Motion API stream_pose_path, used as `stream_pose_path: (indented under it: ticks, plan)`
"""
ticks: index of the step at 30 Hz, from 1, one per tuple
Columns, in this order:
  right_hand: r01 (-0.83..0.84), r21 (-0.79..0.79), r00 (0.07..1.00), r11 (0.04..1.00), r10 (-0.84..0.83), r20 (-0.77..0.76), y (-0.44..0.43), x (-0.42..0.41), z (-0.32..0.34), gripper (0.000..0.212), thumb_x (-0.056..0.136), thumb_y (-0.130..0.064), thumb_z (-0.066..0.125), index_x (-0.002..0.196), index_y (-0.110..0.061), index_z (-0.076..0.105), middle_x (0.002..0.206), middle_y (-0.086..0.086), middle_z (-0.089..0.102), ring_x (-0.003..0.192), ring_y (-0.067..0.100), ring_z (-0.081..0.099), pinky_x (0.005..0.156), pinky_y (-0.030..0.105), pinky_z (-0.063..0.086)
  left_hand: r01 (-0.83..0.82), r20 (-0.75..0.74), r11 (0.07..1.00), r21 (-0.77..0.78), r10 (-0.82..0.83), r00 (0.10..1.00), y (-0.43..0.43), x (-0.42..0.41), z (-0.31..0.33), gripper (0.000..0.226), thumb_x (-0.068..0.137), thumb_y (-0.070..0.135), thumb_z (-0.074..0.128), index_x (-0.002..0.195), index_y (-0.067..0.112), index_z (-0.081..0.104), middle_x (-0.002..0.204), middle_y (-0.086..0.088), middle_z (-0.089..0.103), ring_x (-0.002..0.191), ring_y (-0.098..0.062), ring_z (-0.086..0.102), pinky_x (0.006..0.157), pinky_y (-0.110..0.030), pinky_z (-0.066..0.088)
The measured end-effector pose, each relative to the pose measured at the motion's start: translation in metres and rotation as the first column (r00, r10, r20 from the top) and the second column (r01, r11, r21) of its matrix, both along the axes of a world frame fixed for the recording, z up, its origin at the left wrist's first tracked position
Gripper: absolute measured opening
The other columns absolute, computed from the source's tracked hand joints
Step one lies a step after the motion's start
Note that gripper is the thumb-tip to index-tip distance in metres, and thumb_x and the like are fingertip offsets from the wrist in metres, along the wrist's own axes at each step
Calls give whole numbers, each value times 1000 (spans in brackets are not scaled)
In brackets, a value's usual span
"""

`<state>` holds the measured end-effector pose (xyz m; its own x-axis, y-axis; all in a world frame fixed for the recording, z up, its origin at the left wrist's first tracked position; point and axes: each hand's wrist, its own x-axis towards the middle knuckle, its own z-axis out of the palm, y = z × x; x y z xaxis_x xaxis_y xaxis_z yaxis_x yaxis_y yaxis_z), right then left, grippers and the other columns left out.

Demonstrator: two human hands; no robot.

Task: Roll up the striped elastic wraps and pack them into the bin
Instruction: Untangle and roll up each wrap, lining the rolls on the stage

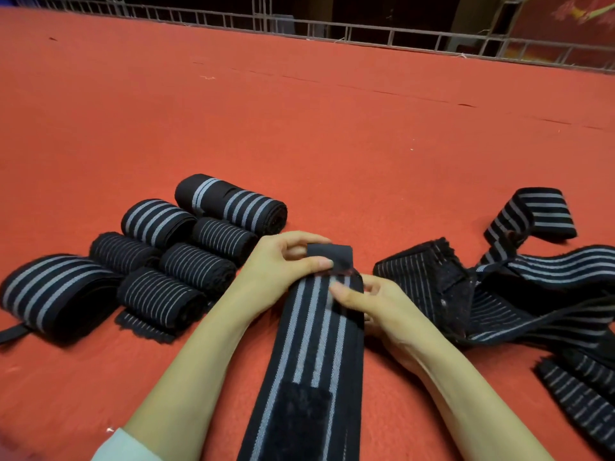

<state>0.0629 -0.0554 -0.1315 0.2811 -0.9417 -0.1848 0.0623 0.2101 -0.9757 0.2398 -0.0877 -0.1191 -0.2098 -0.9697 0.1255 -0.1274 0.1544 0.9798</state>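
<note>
**Q:** What are the hands doing?

**A:** The left hand [283,261] pinches the plain black tab [332,256] at the far end of a wrap [312,344], with the thumb on the near side and the fingers curled over the top. The right hand [369,304] sits just beside it, nearer the viewer. Its thumb presses on the striped face and its fingers curl round the wrap's right edge. The two hands are almost touching.

**Q:** And where does that wrap lie?

**A:** It lies flat on the red counter [299,128] between the two forearms. It runs from the bottom edge of the view straight up to the hands. It is black with pale grey stripes along its length. A dark fuzzy patch [299,414] sits on it near the viewer, well short of the hands.

**Q:** What lies to either side?

**A:** Left of the left hand are the rolled wraps [196,264], seven rolls lying on their sides and packed close together. Some have broad stripes and some have thin ones. The nearest rolls are just beside the left wrist. Right of the right hand are the loose wraps [499,294], an unrolled tangle of striped bands. One band loops up toward the far right.

**Q:** Anything farther out?

**A:** A pale sleeve [123,444] shows at the lower left. A grey metal railing [332,31] runs along the counter's far edge, and it is dark beyond that.
</note>
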Motion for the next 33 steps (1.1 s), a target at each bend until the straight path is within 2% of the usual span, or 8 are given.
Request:
stream_pose_path:
  ticks: [6,10,14,21,25,27,31,33]
  plan:
    - [38,-52,999,998,-37,16,0,2,-6,12,84,-3,66,95,-5,68,93,17,74,83,26,72,70,28,57,63,-4,989,-135,-64,998,2,-2,4,25,79,-4,70,97,14,71,100,-2,73,97,-15,68,91,-27,52]
    - [10,-79,994,997,-1,112,0,2,-4,23,89,-12,62,111,-6,67,100,14,73,90,23,70,76,27,54,36,-42,984,-176,-44,998,3,-2,4,29,73,-10,72,84,16,74,97,0,74,98,-13,68,92,-25,50]
    - [32,-58,988,998,-23,154,0,4,-1,45,94,-43,49,119,-9,66,114,13,70,108,26,65,94,34,51,57,-22,980,-189,-62,998,4,-4,1,24,68,-11,74,83,8,76,98,-1,74,98,-13,68,90,-22,50]
    - [100,-144,984,985,-77,163,-3,0,-6,32,92,-18,55,121,-6,60,111,17,70,103,31,67,90,36,54,162,40,984,-72,-160,986,3,2,2,23,78,7,74,101,11,75,115,6,69,112,-3,61,95,-18,46]
    - [109,-189,991,976,-92,97,-5,-3,-7,44,88,-20,63,131,-18,51,121,8,67,111,24,64,95,36,51,128,-20,986,106,-127,992,3,1,3,37,85,24,68,121,26,60,111,1,69,98,-5,68,74,-22,56]
    - [91,-200,996,976,-85,39,-5,-4,-8,44,88,-20,60,130,-26,49,122,5,66,110,19,65,92,30,52,167,5,969,181,-171,985,3,-1,1,32,87,24,67,118,27,61,108,-1,70,91,-7,69,66,-21,54]
    - [37,-182,998,983,-47,-46,-3,-1,-10,46,90,-33,51,134,-34,34,127,1,59,113,11,62,97,26,49,198,90,974,110,-208,974,5,-6,-7,21,91,18,62,111,23,60,110,0,67,99,-8,64,88,-24,52]
    - [16,-169,998,986,-26,-59,-1,0,-9,59,82,-43,53,135,-35,29,128,-2,58,113,8,61,97,25,49,204,111,976,73,-211,971,6,-7,-6,22,92,11,60,112,19,59,109,1,65,95,-6,64,88,-23,51]
